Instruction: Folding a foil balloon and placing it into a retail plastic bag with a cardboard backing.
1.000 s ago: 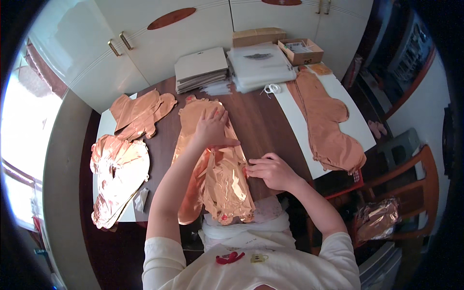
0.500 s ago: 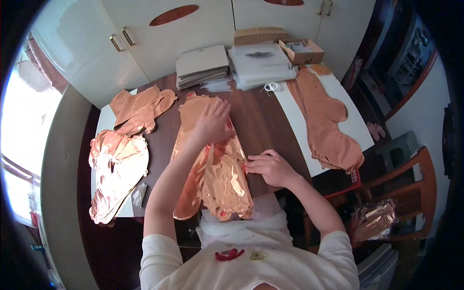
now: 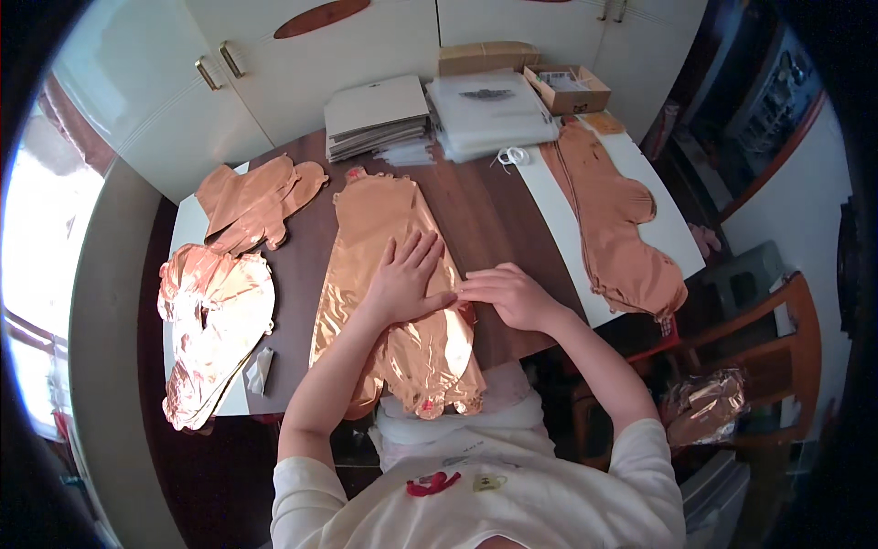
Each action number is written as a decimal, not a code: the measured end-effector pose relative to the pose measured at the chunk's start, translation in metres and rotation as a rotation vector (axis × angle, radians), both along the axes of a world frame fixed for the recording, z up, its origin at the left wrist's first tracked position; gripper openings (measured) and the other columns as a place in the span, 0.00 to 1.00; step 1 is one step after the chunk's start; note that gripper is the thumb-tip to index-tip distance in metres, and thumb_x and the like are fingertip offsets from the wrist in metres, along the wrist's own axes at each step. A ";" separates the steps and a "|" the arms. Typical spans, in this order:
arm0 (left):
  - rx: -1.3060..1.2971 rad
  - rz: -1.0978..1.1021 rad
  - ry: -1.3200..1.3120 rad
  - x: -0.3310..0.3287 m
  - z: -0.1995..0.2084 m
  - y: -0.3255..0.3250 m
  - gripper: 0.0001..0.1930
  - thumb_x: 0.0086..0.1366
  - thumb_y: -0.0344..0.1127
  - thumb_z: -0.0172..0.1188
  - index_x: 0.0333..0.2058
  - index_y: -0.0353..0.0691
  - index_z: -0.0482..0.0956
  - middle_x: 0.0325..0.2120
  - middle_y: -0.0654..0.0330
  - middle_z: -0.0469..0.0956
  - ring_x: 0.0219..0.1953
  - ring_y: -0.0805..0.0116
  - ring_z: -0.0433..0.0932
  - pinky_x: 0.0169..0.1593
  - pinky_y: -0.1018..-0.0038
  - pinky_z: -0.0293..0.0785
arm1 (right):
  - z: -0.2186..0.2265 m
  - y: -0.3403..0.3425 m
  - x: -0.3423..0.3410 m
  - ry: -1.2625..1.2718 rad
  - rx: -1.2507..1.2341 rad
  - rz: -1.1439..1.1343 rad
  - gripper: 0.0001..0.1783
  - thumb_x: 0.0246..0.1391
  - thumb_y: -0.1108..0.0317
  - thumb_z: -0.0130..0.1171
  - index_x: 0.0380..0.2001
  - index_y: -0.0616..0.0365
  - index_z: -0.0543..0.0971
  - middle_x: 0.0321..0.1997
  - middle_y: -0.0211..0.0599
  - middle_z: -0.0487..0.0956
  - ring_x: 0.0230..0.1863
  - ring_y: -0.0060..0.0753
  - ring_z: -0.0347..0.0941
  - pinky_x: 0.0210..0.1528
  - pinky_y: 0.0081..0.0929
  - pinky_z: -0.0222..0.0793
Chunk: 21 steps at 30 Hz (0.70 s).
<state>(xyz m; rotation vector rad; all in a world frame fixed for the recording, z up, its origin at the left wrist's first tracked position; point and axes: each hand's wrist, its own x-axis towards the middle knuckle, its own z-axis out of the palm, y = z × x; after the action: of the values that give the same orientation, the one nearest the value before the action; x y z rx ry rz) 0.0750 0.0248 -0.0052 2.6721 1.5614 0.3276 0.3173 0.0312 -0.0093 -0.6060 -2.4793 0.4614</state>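
Left hand (image 3: 407,279) has come down the foil, twd the wearer, since the last frame; its thumb is now just beside the fingertips of the right hand (image 3: 514,297). Foil under it now looks flatter, fold w/ red marks mostly gone from view.

Long copper-coloured shiny foil piece (image 3: 430,346) lies mid-bench (image 3: 508,215), its near end crinkled & reaching the edge by the wearer's waist. L hand: palm down on it, fingers straight & slightly spread, thumb out to the side, gripping nothing. R hand: fingers stretched fwd, close together, tips at foil's R edge; can't tell if they pinch it or just rest.

To the L, 2 more piles: flat copper foil shapes (image 3: 261,201) at back, bright crinkled copper foil shapes (image 3: 218,325) in front, w/ a crumpled white tissue (image 3: 260,371) beside. To the R, long wavy-edged stack of copper foil (image 3: 615,224) on a white surface.

Back of bench: small open brown cardboard box (image 3: 578,99) w/ pale flat items inside, too small to ID. Behind it, a low tan cardboard box (image 3: 487,59); contents n/v. Also stack of clear plastic bags (image 3: 494,119), pile of grey card sheets (image 3: 375,110), coil of white cord (image 3: 517,156).
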 end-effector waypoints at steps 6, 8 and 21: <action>0.001 -0.010 0.017 0.000 0.003 -0.001 0.51 0.48 0.68 0.56 0.62 0.36 0.57 0.64 0.51 0.55 0.66 0.51 0.52 0.63 0.44 0.48 | 0.003 0.005 -0.001 -0.075 0.113 0.073 0.16 0.50 0.73 0.50 0.40 0.48 0.83 0.48 0.23 0.79 0.55 0.29 0.71 0.54 0.31 0.62; 0.000 -0.008 0.024 0.001 0.005 -0.001 0.52 0.47 0.70 0.56 0.62 0.35 0.57 0.64 0.51 0.55 0.66 0.51 0.52 0.63 0.44 0.48 | 0.004 0.005 0.001 -0.076 0.121 0.087 0.15 0.49 0.73 0.52 0.39 0.49 0.83 0.48 0.23 0.79 0.55 0.29 0.71 0.54 0.32 0.62; 0.021 -0.016 0.044 0.002 0.006 -0.003 0.57 0.41 0.75 0.56 0.62 0.35 0.58 0.63 0.51 0.56 0.66 0.50 0.52 0.63 0.45 0.47 | 0.007 0.004 0.010 -0.071 0.174 0.147 0.17 0.44 0.75 0.53 0.36 0.47 0.84 0.46 0.20 0.80 0.53 0.28 0.72 0.53 0.33 0.64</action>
<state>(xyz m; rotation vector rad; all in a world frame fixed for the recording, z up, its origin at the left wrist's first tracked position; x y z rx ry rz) 0.0768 0.0217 0.0007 2.7244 1.5560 0.2891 0.3273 0.0351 -0.0018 -0.3788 -2.6086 0.2790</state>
